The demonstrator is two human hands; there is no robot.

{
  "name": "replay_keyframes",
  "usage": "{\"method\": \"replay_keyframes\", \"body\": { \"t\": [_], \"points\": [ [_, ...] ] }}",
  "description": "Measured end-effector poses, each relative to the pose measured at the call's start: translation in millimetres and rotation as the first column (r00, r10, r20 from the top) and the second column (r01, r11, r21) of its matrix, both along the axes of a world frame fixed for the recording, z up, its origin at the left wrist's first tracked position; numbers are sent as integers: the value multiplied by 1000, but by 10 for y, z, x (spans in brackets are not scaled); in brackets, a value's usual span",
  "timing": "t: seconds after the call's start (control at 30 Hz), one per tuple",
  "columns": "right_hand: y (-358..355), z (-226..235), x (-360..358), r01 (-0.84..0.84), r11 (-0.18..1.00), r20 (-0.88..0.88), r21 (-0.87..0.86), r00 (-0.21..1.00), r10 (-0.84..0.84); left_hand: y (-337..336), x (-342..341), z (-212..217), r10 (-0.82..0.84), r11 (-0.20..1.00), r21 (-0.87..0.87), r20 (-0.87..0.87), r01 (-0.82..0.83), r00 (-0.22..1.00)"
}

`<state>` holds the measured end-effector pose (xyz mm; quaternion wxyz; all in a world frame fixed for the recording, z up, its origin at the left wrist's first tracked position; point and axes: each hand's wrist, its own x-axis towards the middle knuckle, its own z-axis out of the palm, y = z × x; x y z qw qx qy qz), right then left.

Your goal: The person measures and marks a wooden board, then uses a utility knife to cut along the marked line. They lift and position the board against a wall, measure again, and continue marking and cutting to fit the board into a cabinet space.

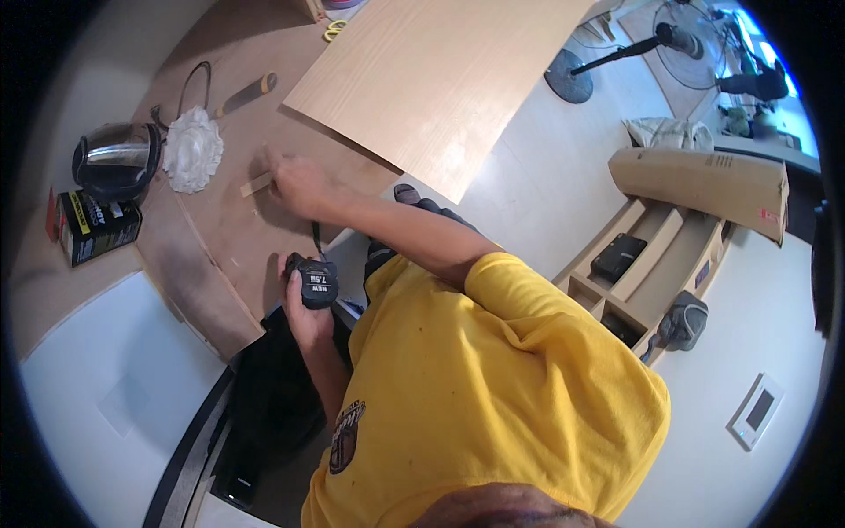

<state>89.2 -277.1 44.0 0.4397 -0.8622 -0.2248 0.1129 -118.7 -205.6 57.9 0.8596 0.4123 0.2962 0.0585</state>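
My left hand [306,319] is closed around a black tape measure [318,285], held just off the near edge of the brown work surface [224,207]. A dark strap hangs by the tape measure's far side. My right arm reaches across my front to the left. My right hand [302,187] is closed low over the surface, and a short pale strip of wood [255,185] sticks out from under its fingers. How the fingers grip the strip is partly hidden. A large wood-grain panel [431,79] lies just beyond my right hand, its corner overhanging.
On the left are a white crumpled piece [194,150], a yellow-and-grey handled tool [248,95], a black kettle-like container [116,163] and a black box [99,227]. Yellow-handled scissors [334,31] lie far off. To the right stand a wooden divided tray [647,290], a cardboard box [695,185] and a fan base [570,77].
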Motion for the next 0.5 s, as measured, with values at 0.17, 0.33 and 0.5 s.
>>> {"method": "replay_keyframes", "body": {
  "t": [0.17, 0.33, 0.5],
  "points": [
    [-658, 309, -627, -85, 931, 73, 354, 995, 64, 73, -69, 21, -35, 992, -120, -13, 33, 999],
    [-1220, 433, -1133, -57, 931, -157, 360, 980, 120, 8, -105, -59, -185, 983, -9, -127, 185, 975],
    [-1866, 674, -945, -24, 912, -47, 409, 998, 47, -321, -125, -246, -212, 974, -111, -145, 197, 966]
  ]
}}
